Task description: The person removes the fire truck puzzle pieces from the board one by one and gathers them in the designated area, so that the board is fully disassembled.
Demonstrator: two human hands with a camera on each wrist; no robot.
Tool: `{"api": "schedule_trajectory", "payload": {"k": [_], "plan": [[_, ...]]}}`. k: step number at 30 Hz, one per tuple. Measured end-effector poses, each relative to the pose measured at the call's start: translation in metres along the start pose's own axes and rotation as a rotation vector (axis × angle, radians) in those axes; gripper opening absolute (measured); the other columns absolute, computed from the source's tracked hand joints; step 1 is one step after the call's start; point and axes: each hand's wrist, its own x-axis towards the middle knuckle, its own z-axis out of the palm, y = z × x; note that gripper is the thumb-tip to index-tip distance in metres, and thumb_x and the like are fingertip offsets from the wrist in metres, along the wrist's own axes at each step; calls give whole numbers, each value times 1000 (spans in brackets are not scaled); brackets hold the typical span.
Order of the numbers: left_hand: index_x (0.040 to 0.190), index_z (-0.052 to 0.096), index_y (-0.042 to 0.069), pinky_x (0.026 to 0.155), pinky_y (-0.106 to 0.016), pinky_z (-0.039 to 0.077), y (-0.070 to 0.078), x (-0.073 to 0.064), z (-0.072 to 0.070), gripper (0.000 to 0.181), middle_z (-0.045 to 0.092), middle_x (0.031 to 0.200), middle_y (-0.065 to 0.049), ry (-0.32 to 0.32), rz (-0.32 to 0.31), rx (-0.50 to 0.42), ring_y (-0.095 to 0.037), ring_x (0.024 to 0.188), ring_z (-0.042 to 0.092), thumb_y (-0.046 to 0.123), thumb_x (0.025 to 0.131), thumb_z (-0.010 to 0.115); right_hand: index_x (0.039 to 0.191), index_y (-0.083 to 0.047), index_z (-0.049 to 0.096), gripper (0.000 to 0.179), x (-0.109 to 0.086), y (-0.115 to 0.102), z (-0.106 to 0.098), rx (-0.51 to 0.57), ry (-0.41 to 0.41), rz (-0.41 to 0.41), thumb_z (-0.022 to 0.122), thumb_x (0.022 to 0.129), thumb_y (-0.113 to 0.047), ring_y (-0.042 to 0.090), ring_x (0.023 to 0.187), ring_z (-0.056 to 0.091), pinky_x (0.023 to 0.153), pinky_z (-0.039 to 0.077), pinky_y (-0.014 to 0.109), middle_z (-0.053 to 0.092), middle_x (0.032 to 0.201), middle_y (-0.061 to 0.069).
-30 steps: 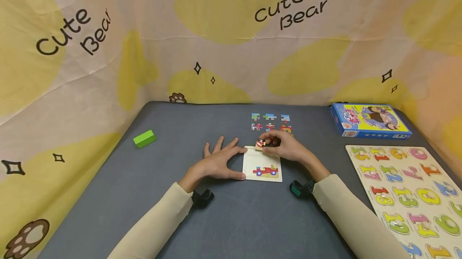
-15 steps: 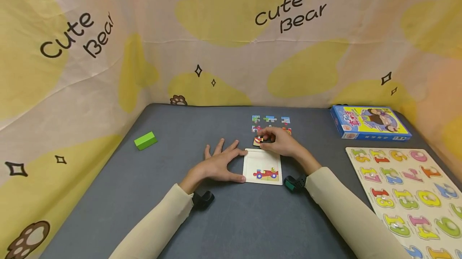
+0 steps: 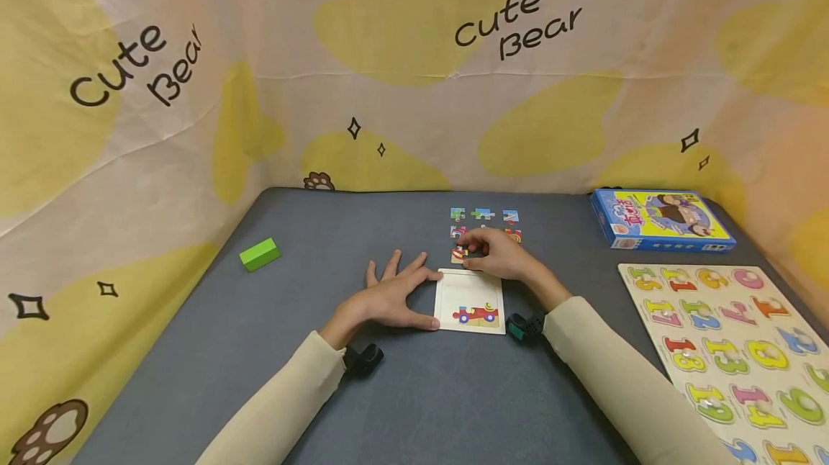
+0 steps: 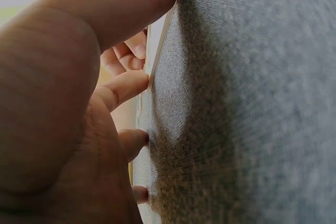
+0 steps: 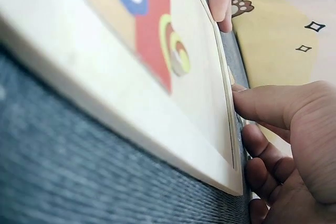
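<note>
A pale puzzle tray [image 3: 469,296] lies on the dark table, with joined pieces showing a red vehicle [image 3: 476,314] along its near side. My left hand [image 3: 391,298] has its fingers spread, its thumb and index fingertip touching the tray's left side. In the left wrist view, the left thumb [image 4: 131,3] meets the tray's thin edge. My right hand [image 3: 501,255] pinches a small red and yellow puzzle piece [image 3: 458,255] just beyond the tray's far edge. In the right wrist view, the right thumb [image 5: 262,103] lies right at the tray's rim and mostly hides that piece.
Several loose puzzle pieces [image 3: 482,214] lie in rows beyond the right hand, some partly covered by it. A green block [image 3: 260,255] stands at left. On the right are a blue box [image 3: 663,220] and a number board [image 3: 712,339]. Patterned cloth [image 3: 414,105] surrounds the table.
The right hand has carried its puzzle piece from over the tray's far edge away to the table beyond, then slightly left. The left hand has stayed at the tray's left side.
</note>
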Motion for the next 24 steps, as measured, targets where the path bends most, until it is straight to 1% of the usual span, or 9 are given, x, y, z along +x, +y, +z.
{"api": "schedule_trajectory", "payload": {"k": [3, 7, 9, 12, 15, 19, 24], "plan": [[150, 45, 37, 112, -78, -14, 1, 0, 0, 77, 8, 174, -3, 0, 0, -4, -43, 157, -15, 55, 83, 78, 121, -2, 70, 37, -1, 0, 1, -1, 23, 14, 79, 87, -10, 21, 84, 52, 76, 41, 31, 65, 100, 13], [150, 45, 38, 112, -78, -14, 1, -1, 0, 77, 8, 174, -2, 0, -2, -2, -42, 157, -15, 55, 83, 79, 113, -3, 73, 31, -3, 2, 3, -3, 73, 40, 81, 85, -13, 22, 89, 57, 80, 42, 31, 68, 100, 12], [150, 44, 39, 112, -77, -14, 0, -1, 0, 77, 8, 174, -2, 2, -1, 2, -42, 158, -15, 56, 83, 78, 108, -5, 75, 27, -4, 2, 4, -14, 100, 48, 83, 84, -14, 21, 88, 58, 81, 41, 32, 69, 98, 11], [150, 44, 39, 113, -78, -13, 0, 0, 1, 77, 8, 174, -1, 6, -1, 7, -41, 158, -15, 57, 83, 78, 105, -7, 77, 25, -5, 1, 4, -34, 128, 53, 84, 83, -17, 20, 86, 59, 80, 37, 32, 70, 94, 9], [150, 44, 40, 113, -78, -12, -1, 1, 1, 78, 8, 174, -1, 7, -4, 12, -42, 158, -14, 57, 83, 78, 106, -8, 78, 25, -5, -1, 5, -39, 133, 57, 84, 83, -18, 18, 83, 57, 79, 36, 32, 69, 92, 9], [151, 43, 40, 112, -78, -12, -2, 2, 2, 79, 8, 174, -2, 9, -3, 14, -42, 158, -13, 58, 83, 78, 107, -7, 78, 25, -5, 0, 5, -39, 137, 55, 84, 84, -17, 16, 80, 55, 76, 38, 31, 68, 91, 9], [153, 40, 39, 112, -78, -13, -1, 2, 1, 82, 7, 174, -4, 5, 4, 5, -44, 157, -14, 57, 83, 78, 108, -9, 78, 27, -4, 0, 5, -54, 144, 64, 83, 84, -19, 17, 81, 56, 81, 33, 34, 68, 90, 8]]}}
